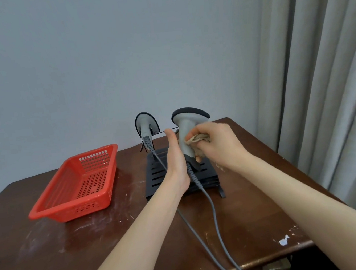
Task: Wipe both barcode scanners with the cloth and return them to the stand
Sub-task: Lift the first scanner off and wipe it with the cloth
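wiping is in hand. just above the stand [158, 173], the left hand [176, 157] grips one scanner [185, 123] by its handle, and the right hand [217, 144] clutches the cloth [197, 138] against it. the other scanner [146, 125] sits at the stand's back left. next, likely: reseat the held one on the stand.

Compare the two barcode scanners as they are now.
The left scanner hangs on the stand, untouched; the right scanner is held by the left hand. The right hand presses the cloth on the right scanner, not the left scanner. Both are grey, corded.
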The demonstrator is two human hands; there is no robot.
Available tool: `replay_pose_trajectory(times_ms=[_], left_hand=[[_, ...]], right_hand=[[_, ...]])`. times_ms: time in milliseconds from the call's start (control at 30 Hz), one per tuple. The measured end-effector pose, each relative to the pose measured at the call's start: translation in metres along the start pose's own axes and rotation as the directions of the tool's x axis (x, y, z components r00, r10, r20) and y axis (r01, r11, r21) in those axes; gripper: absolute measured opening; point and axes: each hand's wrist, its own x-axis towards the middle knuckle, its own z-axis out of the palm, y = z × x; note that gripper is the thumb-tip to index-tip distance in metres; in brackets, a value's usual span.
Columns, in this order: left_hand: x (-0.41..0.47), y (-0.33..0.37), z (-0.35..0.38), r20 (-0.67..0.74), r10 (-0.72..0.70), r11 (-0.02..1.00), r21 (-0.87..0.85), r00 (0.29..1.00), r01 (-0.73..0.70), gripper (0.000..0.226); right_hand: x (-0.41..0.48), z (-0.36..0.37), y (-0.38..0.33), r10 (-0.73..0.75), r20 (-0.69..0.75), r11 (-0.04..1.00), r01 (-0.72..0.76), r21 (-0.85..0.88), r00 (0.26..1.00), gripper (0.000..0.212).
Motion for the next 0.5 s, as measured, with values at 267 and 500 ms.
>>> replay_pose_trajectory(times_ms=[267,500], left_hand=[[-0.002,-0.005,0.010,-0.001,0.002,0.998,-0.061,1.000,-0.002,0.068],[-0.007,-0.010,0.015,0.024,0.021,1.000,-0.009,1.000,-0.020,0.075]], right_hand=[[0.017,0.006,-0.005,0.024,-0.091,0.987,-0.038,-0.154,0.996,0.027],[0.024,0.000,-0.004,0.031,-0.064,0.986,-0.041,-0.164,0.997,0.027]])
